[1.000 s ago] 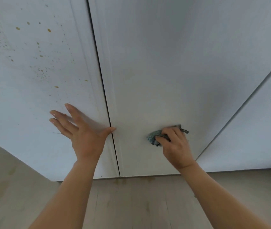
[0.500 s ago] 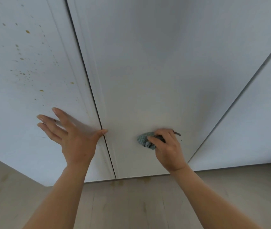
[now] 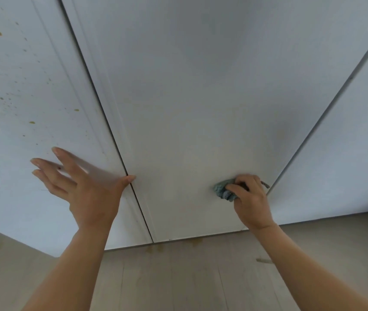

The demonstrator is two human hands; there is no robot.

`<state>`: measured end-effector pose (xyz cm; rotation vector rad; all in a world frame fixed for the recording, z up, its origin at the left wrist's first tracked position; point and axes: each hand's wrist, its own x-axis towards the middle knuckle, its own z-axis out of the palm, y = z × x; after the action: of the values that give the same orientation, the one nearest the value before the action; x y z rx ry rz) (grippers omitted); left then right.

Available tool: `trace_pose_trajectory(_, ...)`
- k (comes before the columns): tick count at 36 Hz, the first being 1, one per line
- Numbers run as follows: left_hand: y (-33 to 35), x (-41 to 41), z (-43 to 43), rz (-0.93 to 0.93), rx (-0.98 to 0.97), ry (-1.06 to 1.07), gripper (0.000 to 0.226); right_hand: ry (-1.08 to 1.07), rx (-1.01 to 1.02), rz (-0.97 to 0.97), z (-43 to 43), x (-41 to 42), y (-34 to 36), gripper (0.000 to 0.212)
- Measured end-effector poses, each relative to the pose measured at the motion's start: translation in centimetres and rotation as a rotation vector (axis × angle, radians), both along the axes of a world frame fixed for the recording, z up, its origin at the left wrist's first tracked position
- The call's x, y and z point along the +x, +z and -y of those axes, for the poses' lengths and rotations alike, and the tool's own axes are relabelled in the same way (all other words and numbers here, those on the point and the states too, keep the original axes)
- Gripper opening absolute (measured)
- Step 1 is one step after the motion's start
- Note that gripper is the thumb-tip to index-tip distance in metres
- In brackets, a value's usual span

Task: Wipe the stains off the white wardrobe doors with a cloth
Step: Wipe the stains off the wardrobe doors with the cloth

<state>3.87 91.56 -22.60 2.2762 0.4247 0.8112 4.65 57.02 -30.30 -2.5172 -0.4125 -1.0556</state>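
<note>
Three white wardrobe doors fill the view. The left door (image 3: 21, 135) carries several yellow-brown spots (image 3: 31, 122) across its upper part. My left hand (image 3: 89, 189) lies flat and spread on its lower right, the thumb touching the gap beside the middle door (image 3: 189, 108). My right hand (image 3: 251, 200) is shut on a bunched grey-blue cloth (image 3: 222, 191), pressed against the middle door low down near its right edge. That door looks clean apart from faint yellowish smears.
A third white door (image 3: 346, 164) stands at the right. Below the doors runs a pale wood-look floor (image 3: 178, 279) with small brownish stains (image 3: 154, 249) just under the door bottoms and one mark (image 3: 263, 260) by my right forearm.
My right hand has slid the cloth to the right across the middle door, toward its right edge. My left hand stays flat on the left door. The view has shifted slightly.
</note>
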Motion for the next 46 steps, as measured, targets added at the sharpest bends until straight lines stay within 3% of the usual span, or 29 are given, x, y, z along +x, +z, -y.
trace_pose_trajectory(7,0.5,-0.3,0.4,-0.011,-0.015,0.015,0.16,-0.081,0.118,0.333,-0.6,1.1,5.6,0.026)
trace_pose_trajectory(12,1.0,-0.4,0.9,0.001,-0.024,0.015,0.159,-0.018,-0.034,0.309,-0.7,1.4,2.5,0.029)
trace_pose_trajectory(16,1.2,-0.5,0.9,-0.009,0.018,0.04,0.162,0.044,-0.07,0.145,0.2,0.6,0.5,0.029)
trace_pose_trajectory(18,1.2,-0.5,1.0,-0.009,0.021,0.047,0.163,-0.03,0.223,0.122,0.6,0.1,1.3,0.031)
trace_pose_trajectory(20,1.1,-0.4,0.8,-0.003,0.027,0.046,0.163,-0.179,0.71,0.124,1.0,0.2,3.2,0.038)
trace_pose_trajectory(22,1.0,-0.4,0.7,-0.002,0.02,0.038,0.163,-0.31,1.118,0.087,1.2,0.6,4.7,0.031)
trace_pose_trajectory(24,0.8,-0.4,0.7,-0.01,0.015,0.041,0.163,-0.373,1.264,0.027,0.7,1.1,5.2,0.027)
trace_pose_trajectory(29,0.5,-0.2,0.6,-0.013,-0.016,0.027,0.162,-0.537,1.37,-0.053,-2.2,2.3,3.8,0.03)
trace_pose_trajectory(34,0.0,0.0,0.2,-0.003,-0.025,0.011,0.16,-0.705,1.743,-0.336,-2.4,2.2,1.4,0.044)
trace_pose_trajectory(38,-0.3,0.1,0.1,0.019,-0.007,0.02,0.16,-0.686,1.529,-0.131,-2.1,2.7,2.7,0.024)
trace_pose_trajectory(41,-0.6,0.2,0.0,0.045,0.013,0.012,0.158,-0.642,1.357,-0.015,-2.2,3.2,3.4,0.022)
trace_pose_trajectory(44,-1.2,0.3,-0.2,0.062,0.064,0.016,0.156,-0.718,1.248,-0.059,-2.0,3.4,1.8,0.026)
trace_pose_trajectory(46,-1.4,0.3,-0.4,0.063,0.065,0.011,0.153,-0.825,1.305,-0.23,-1.9,3.5,0.3,0.031)
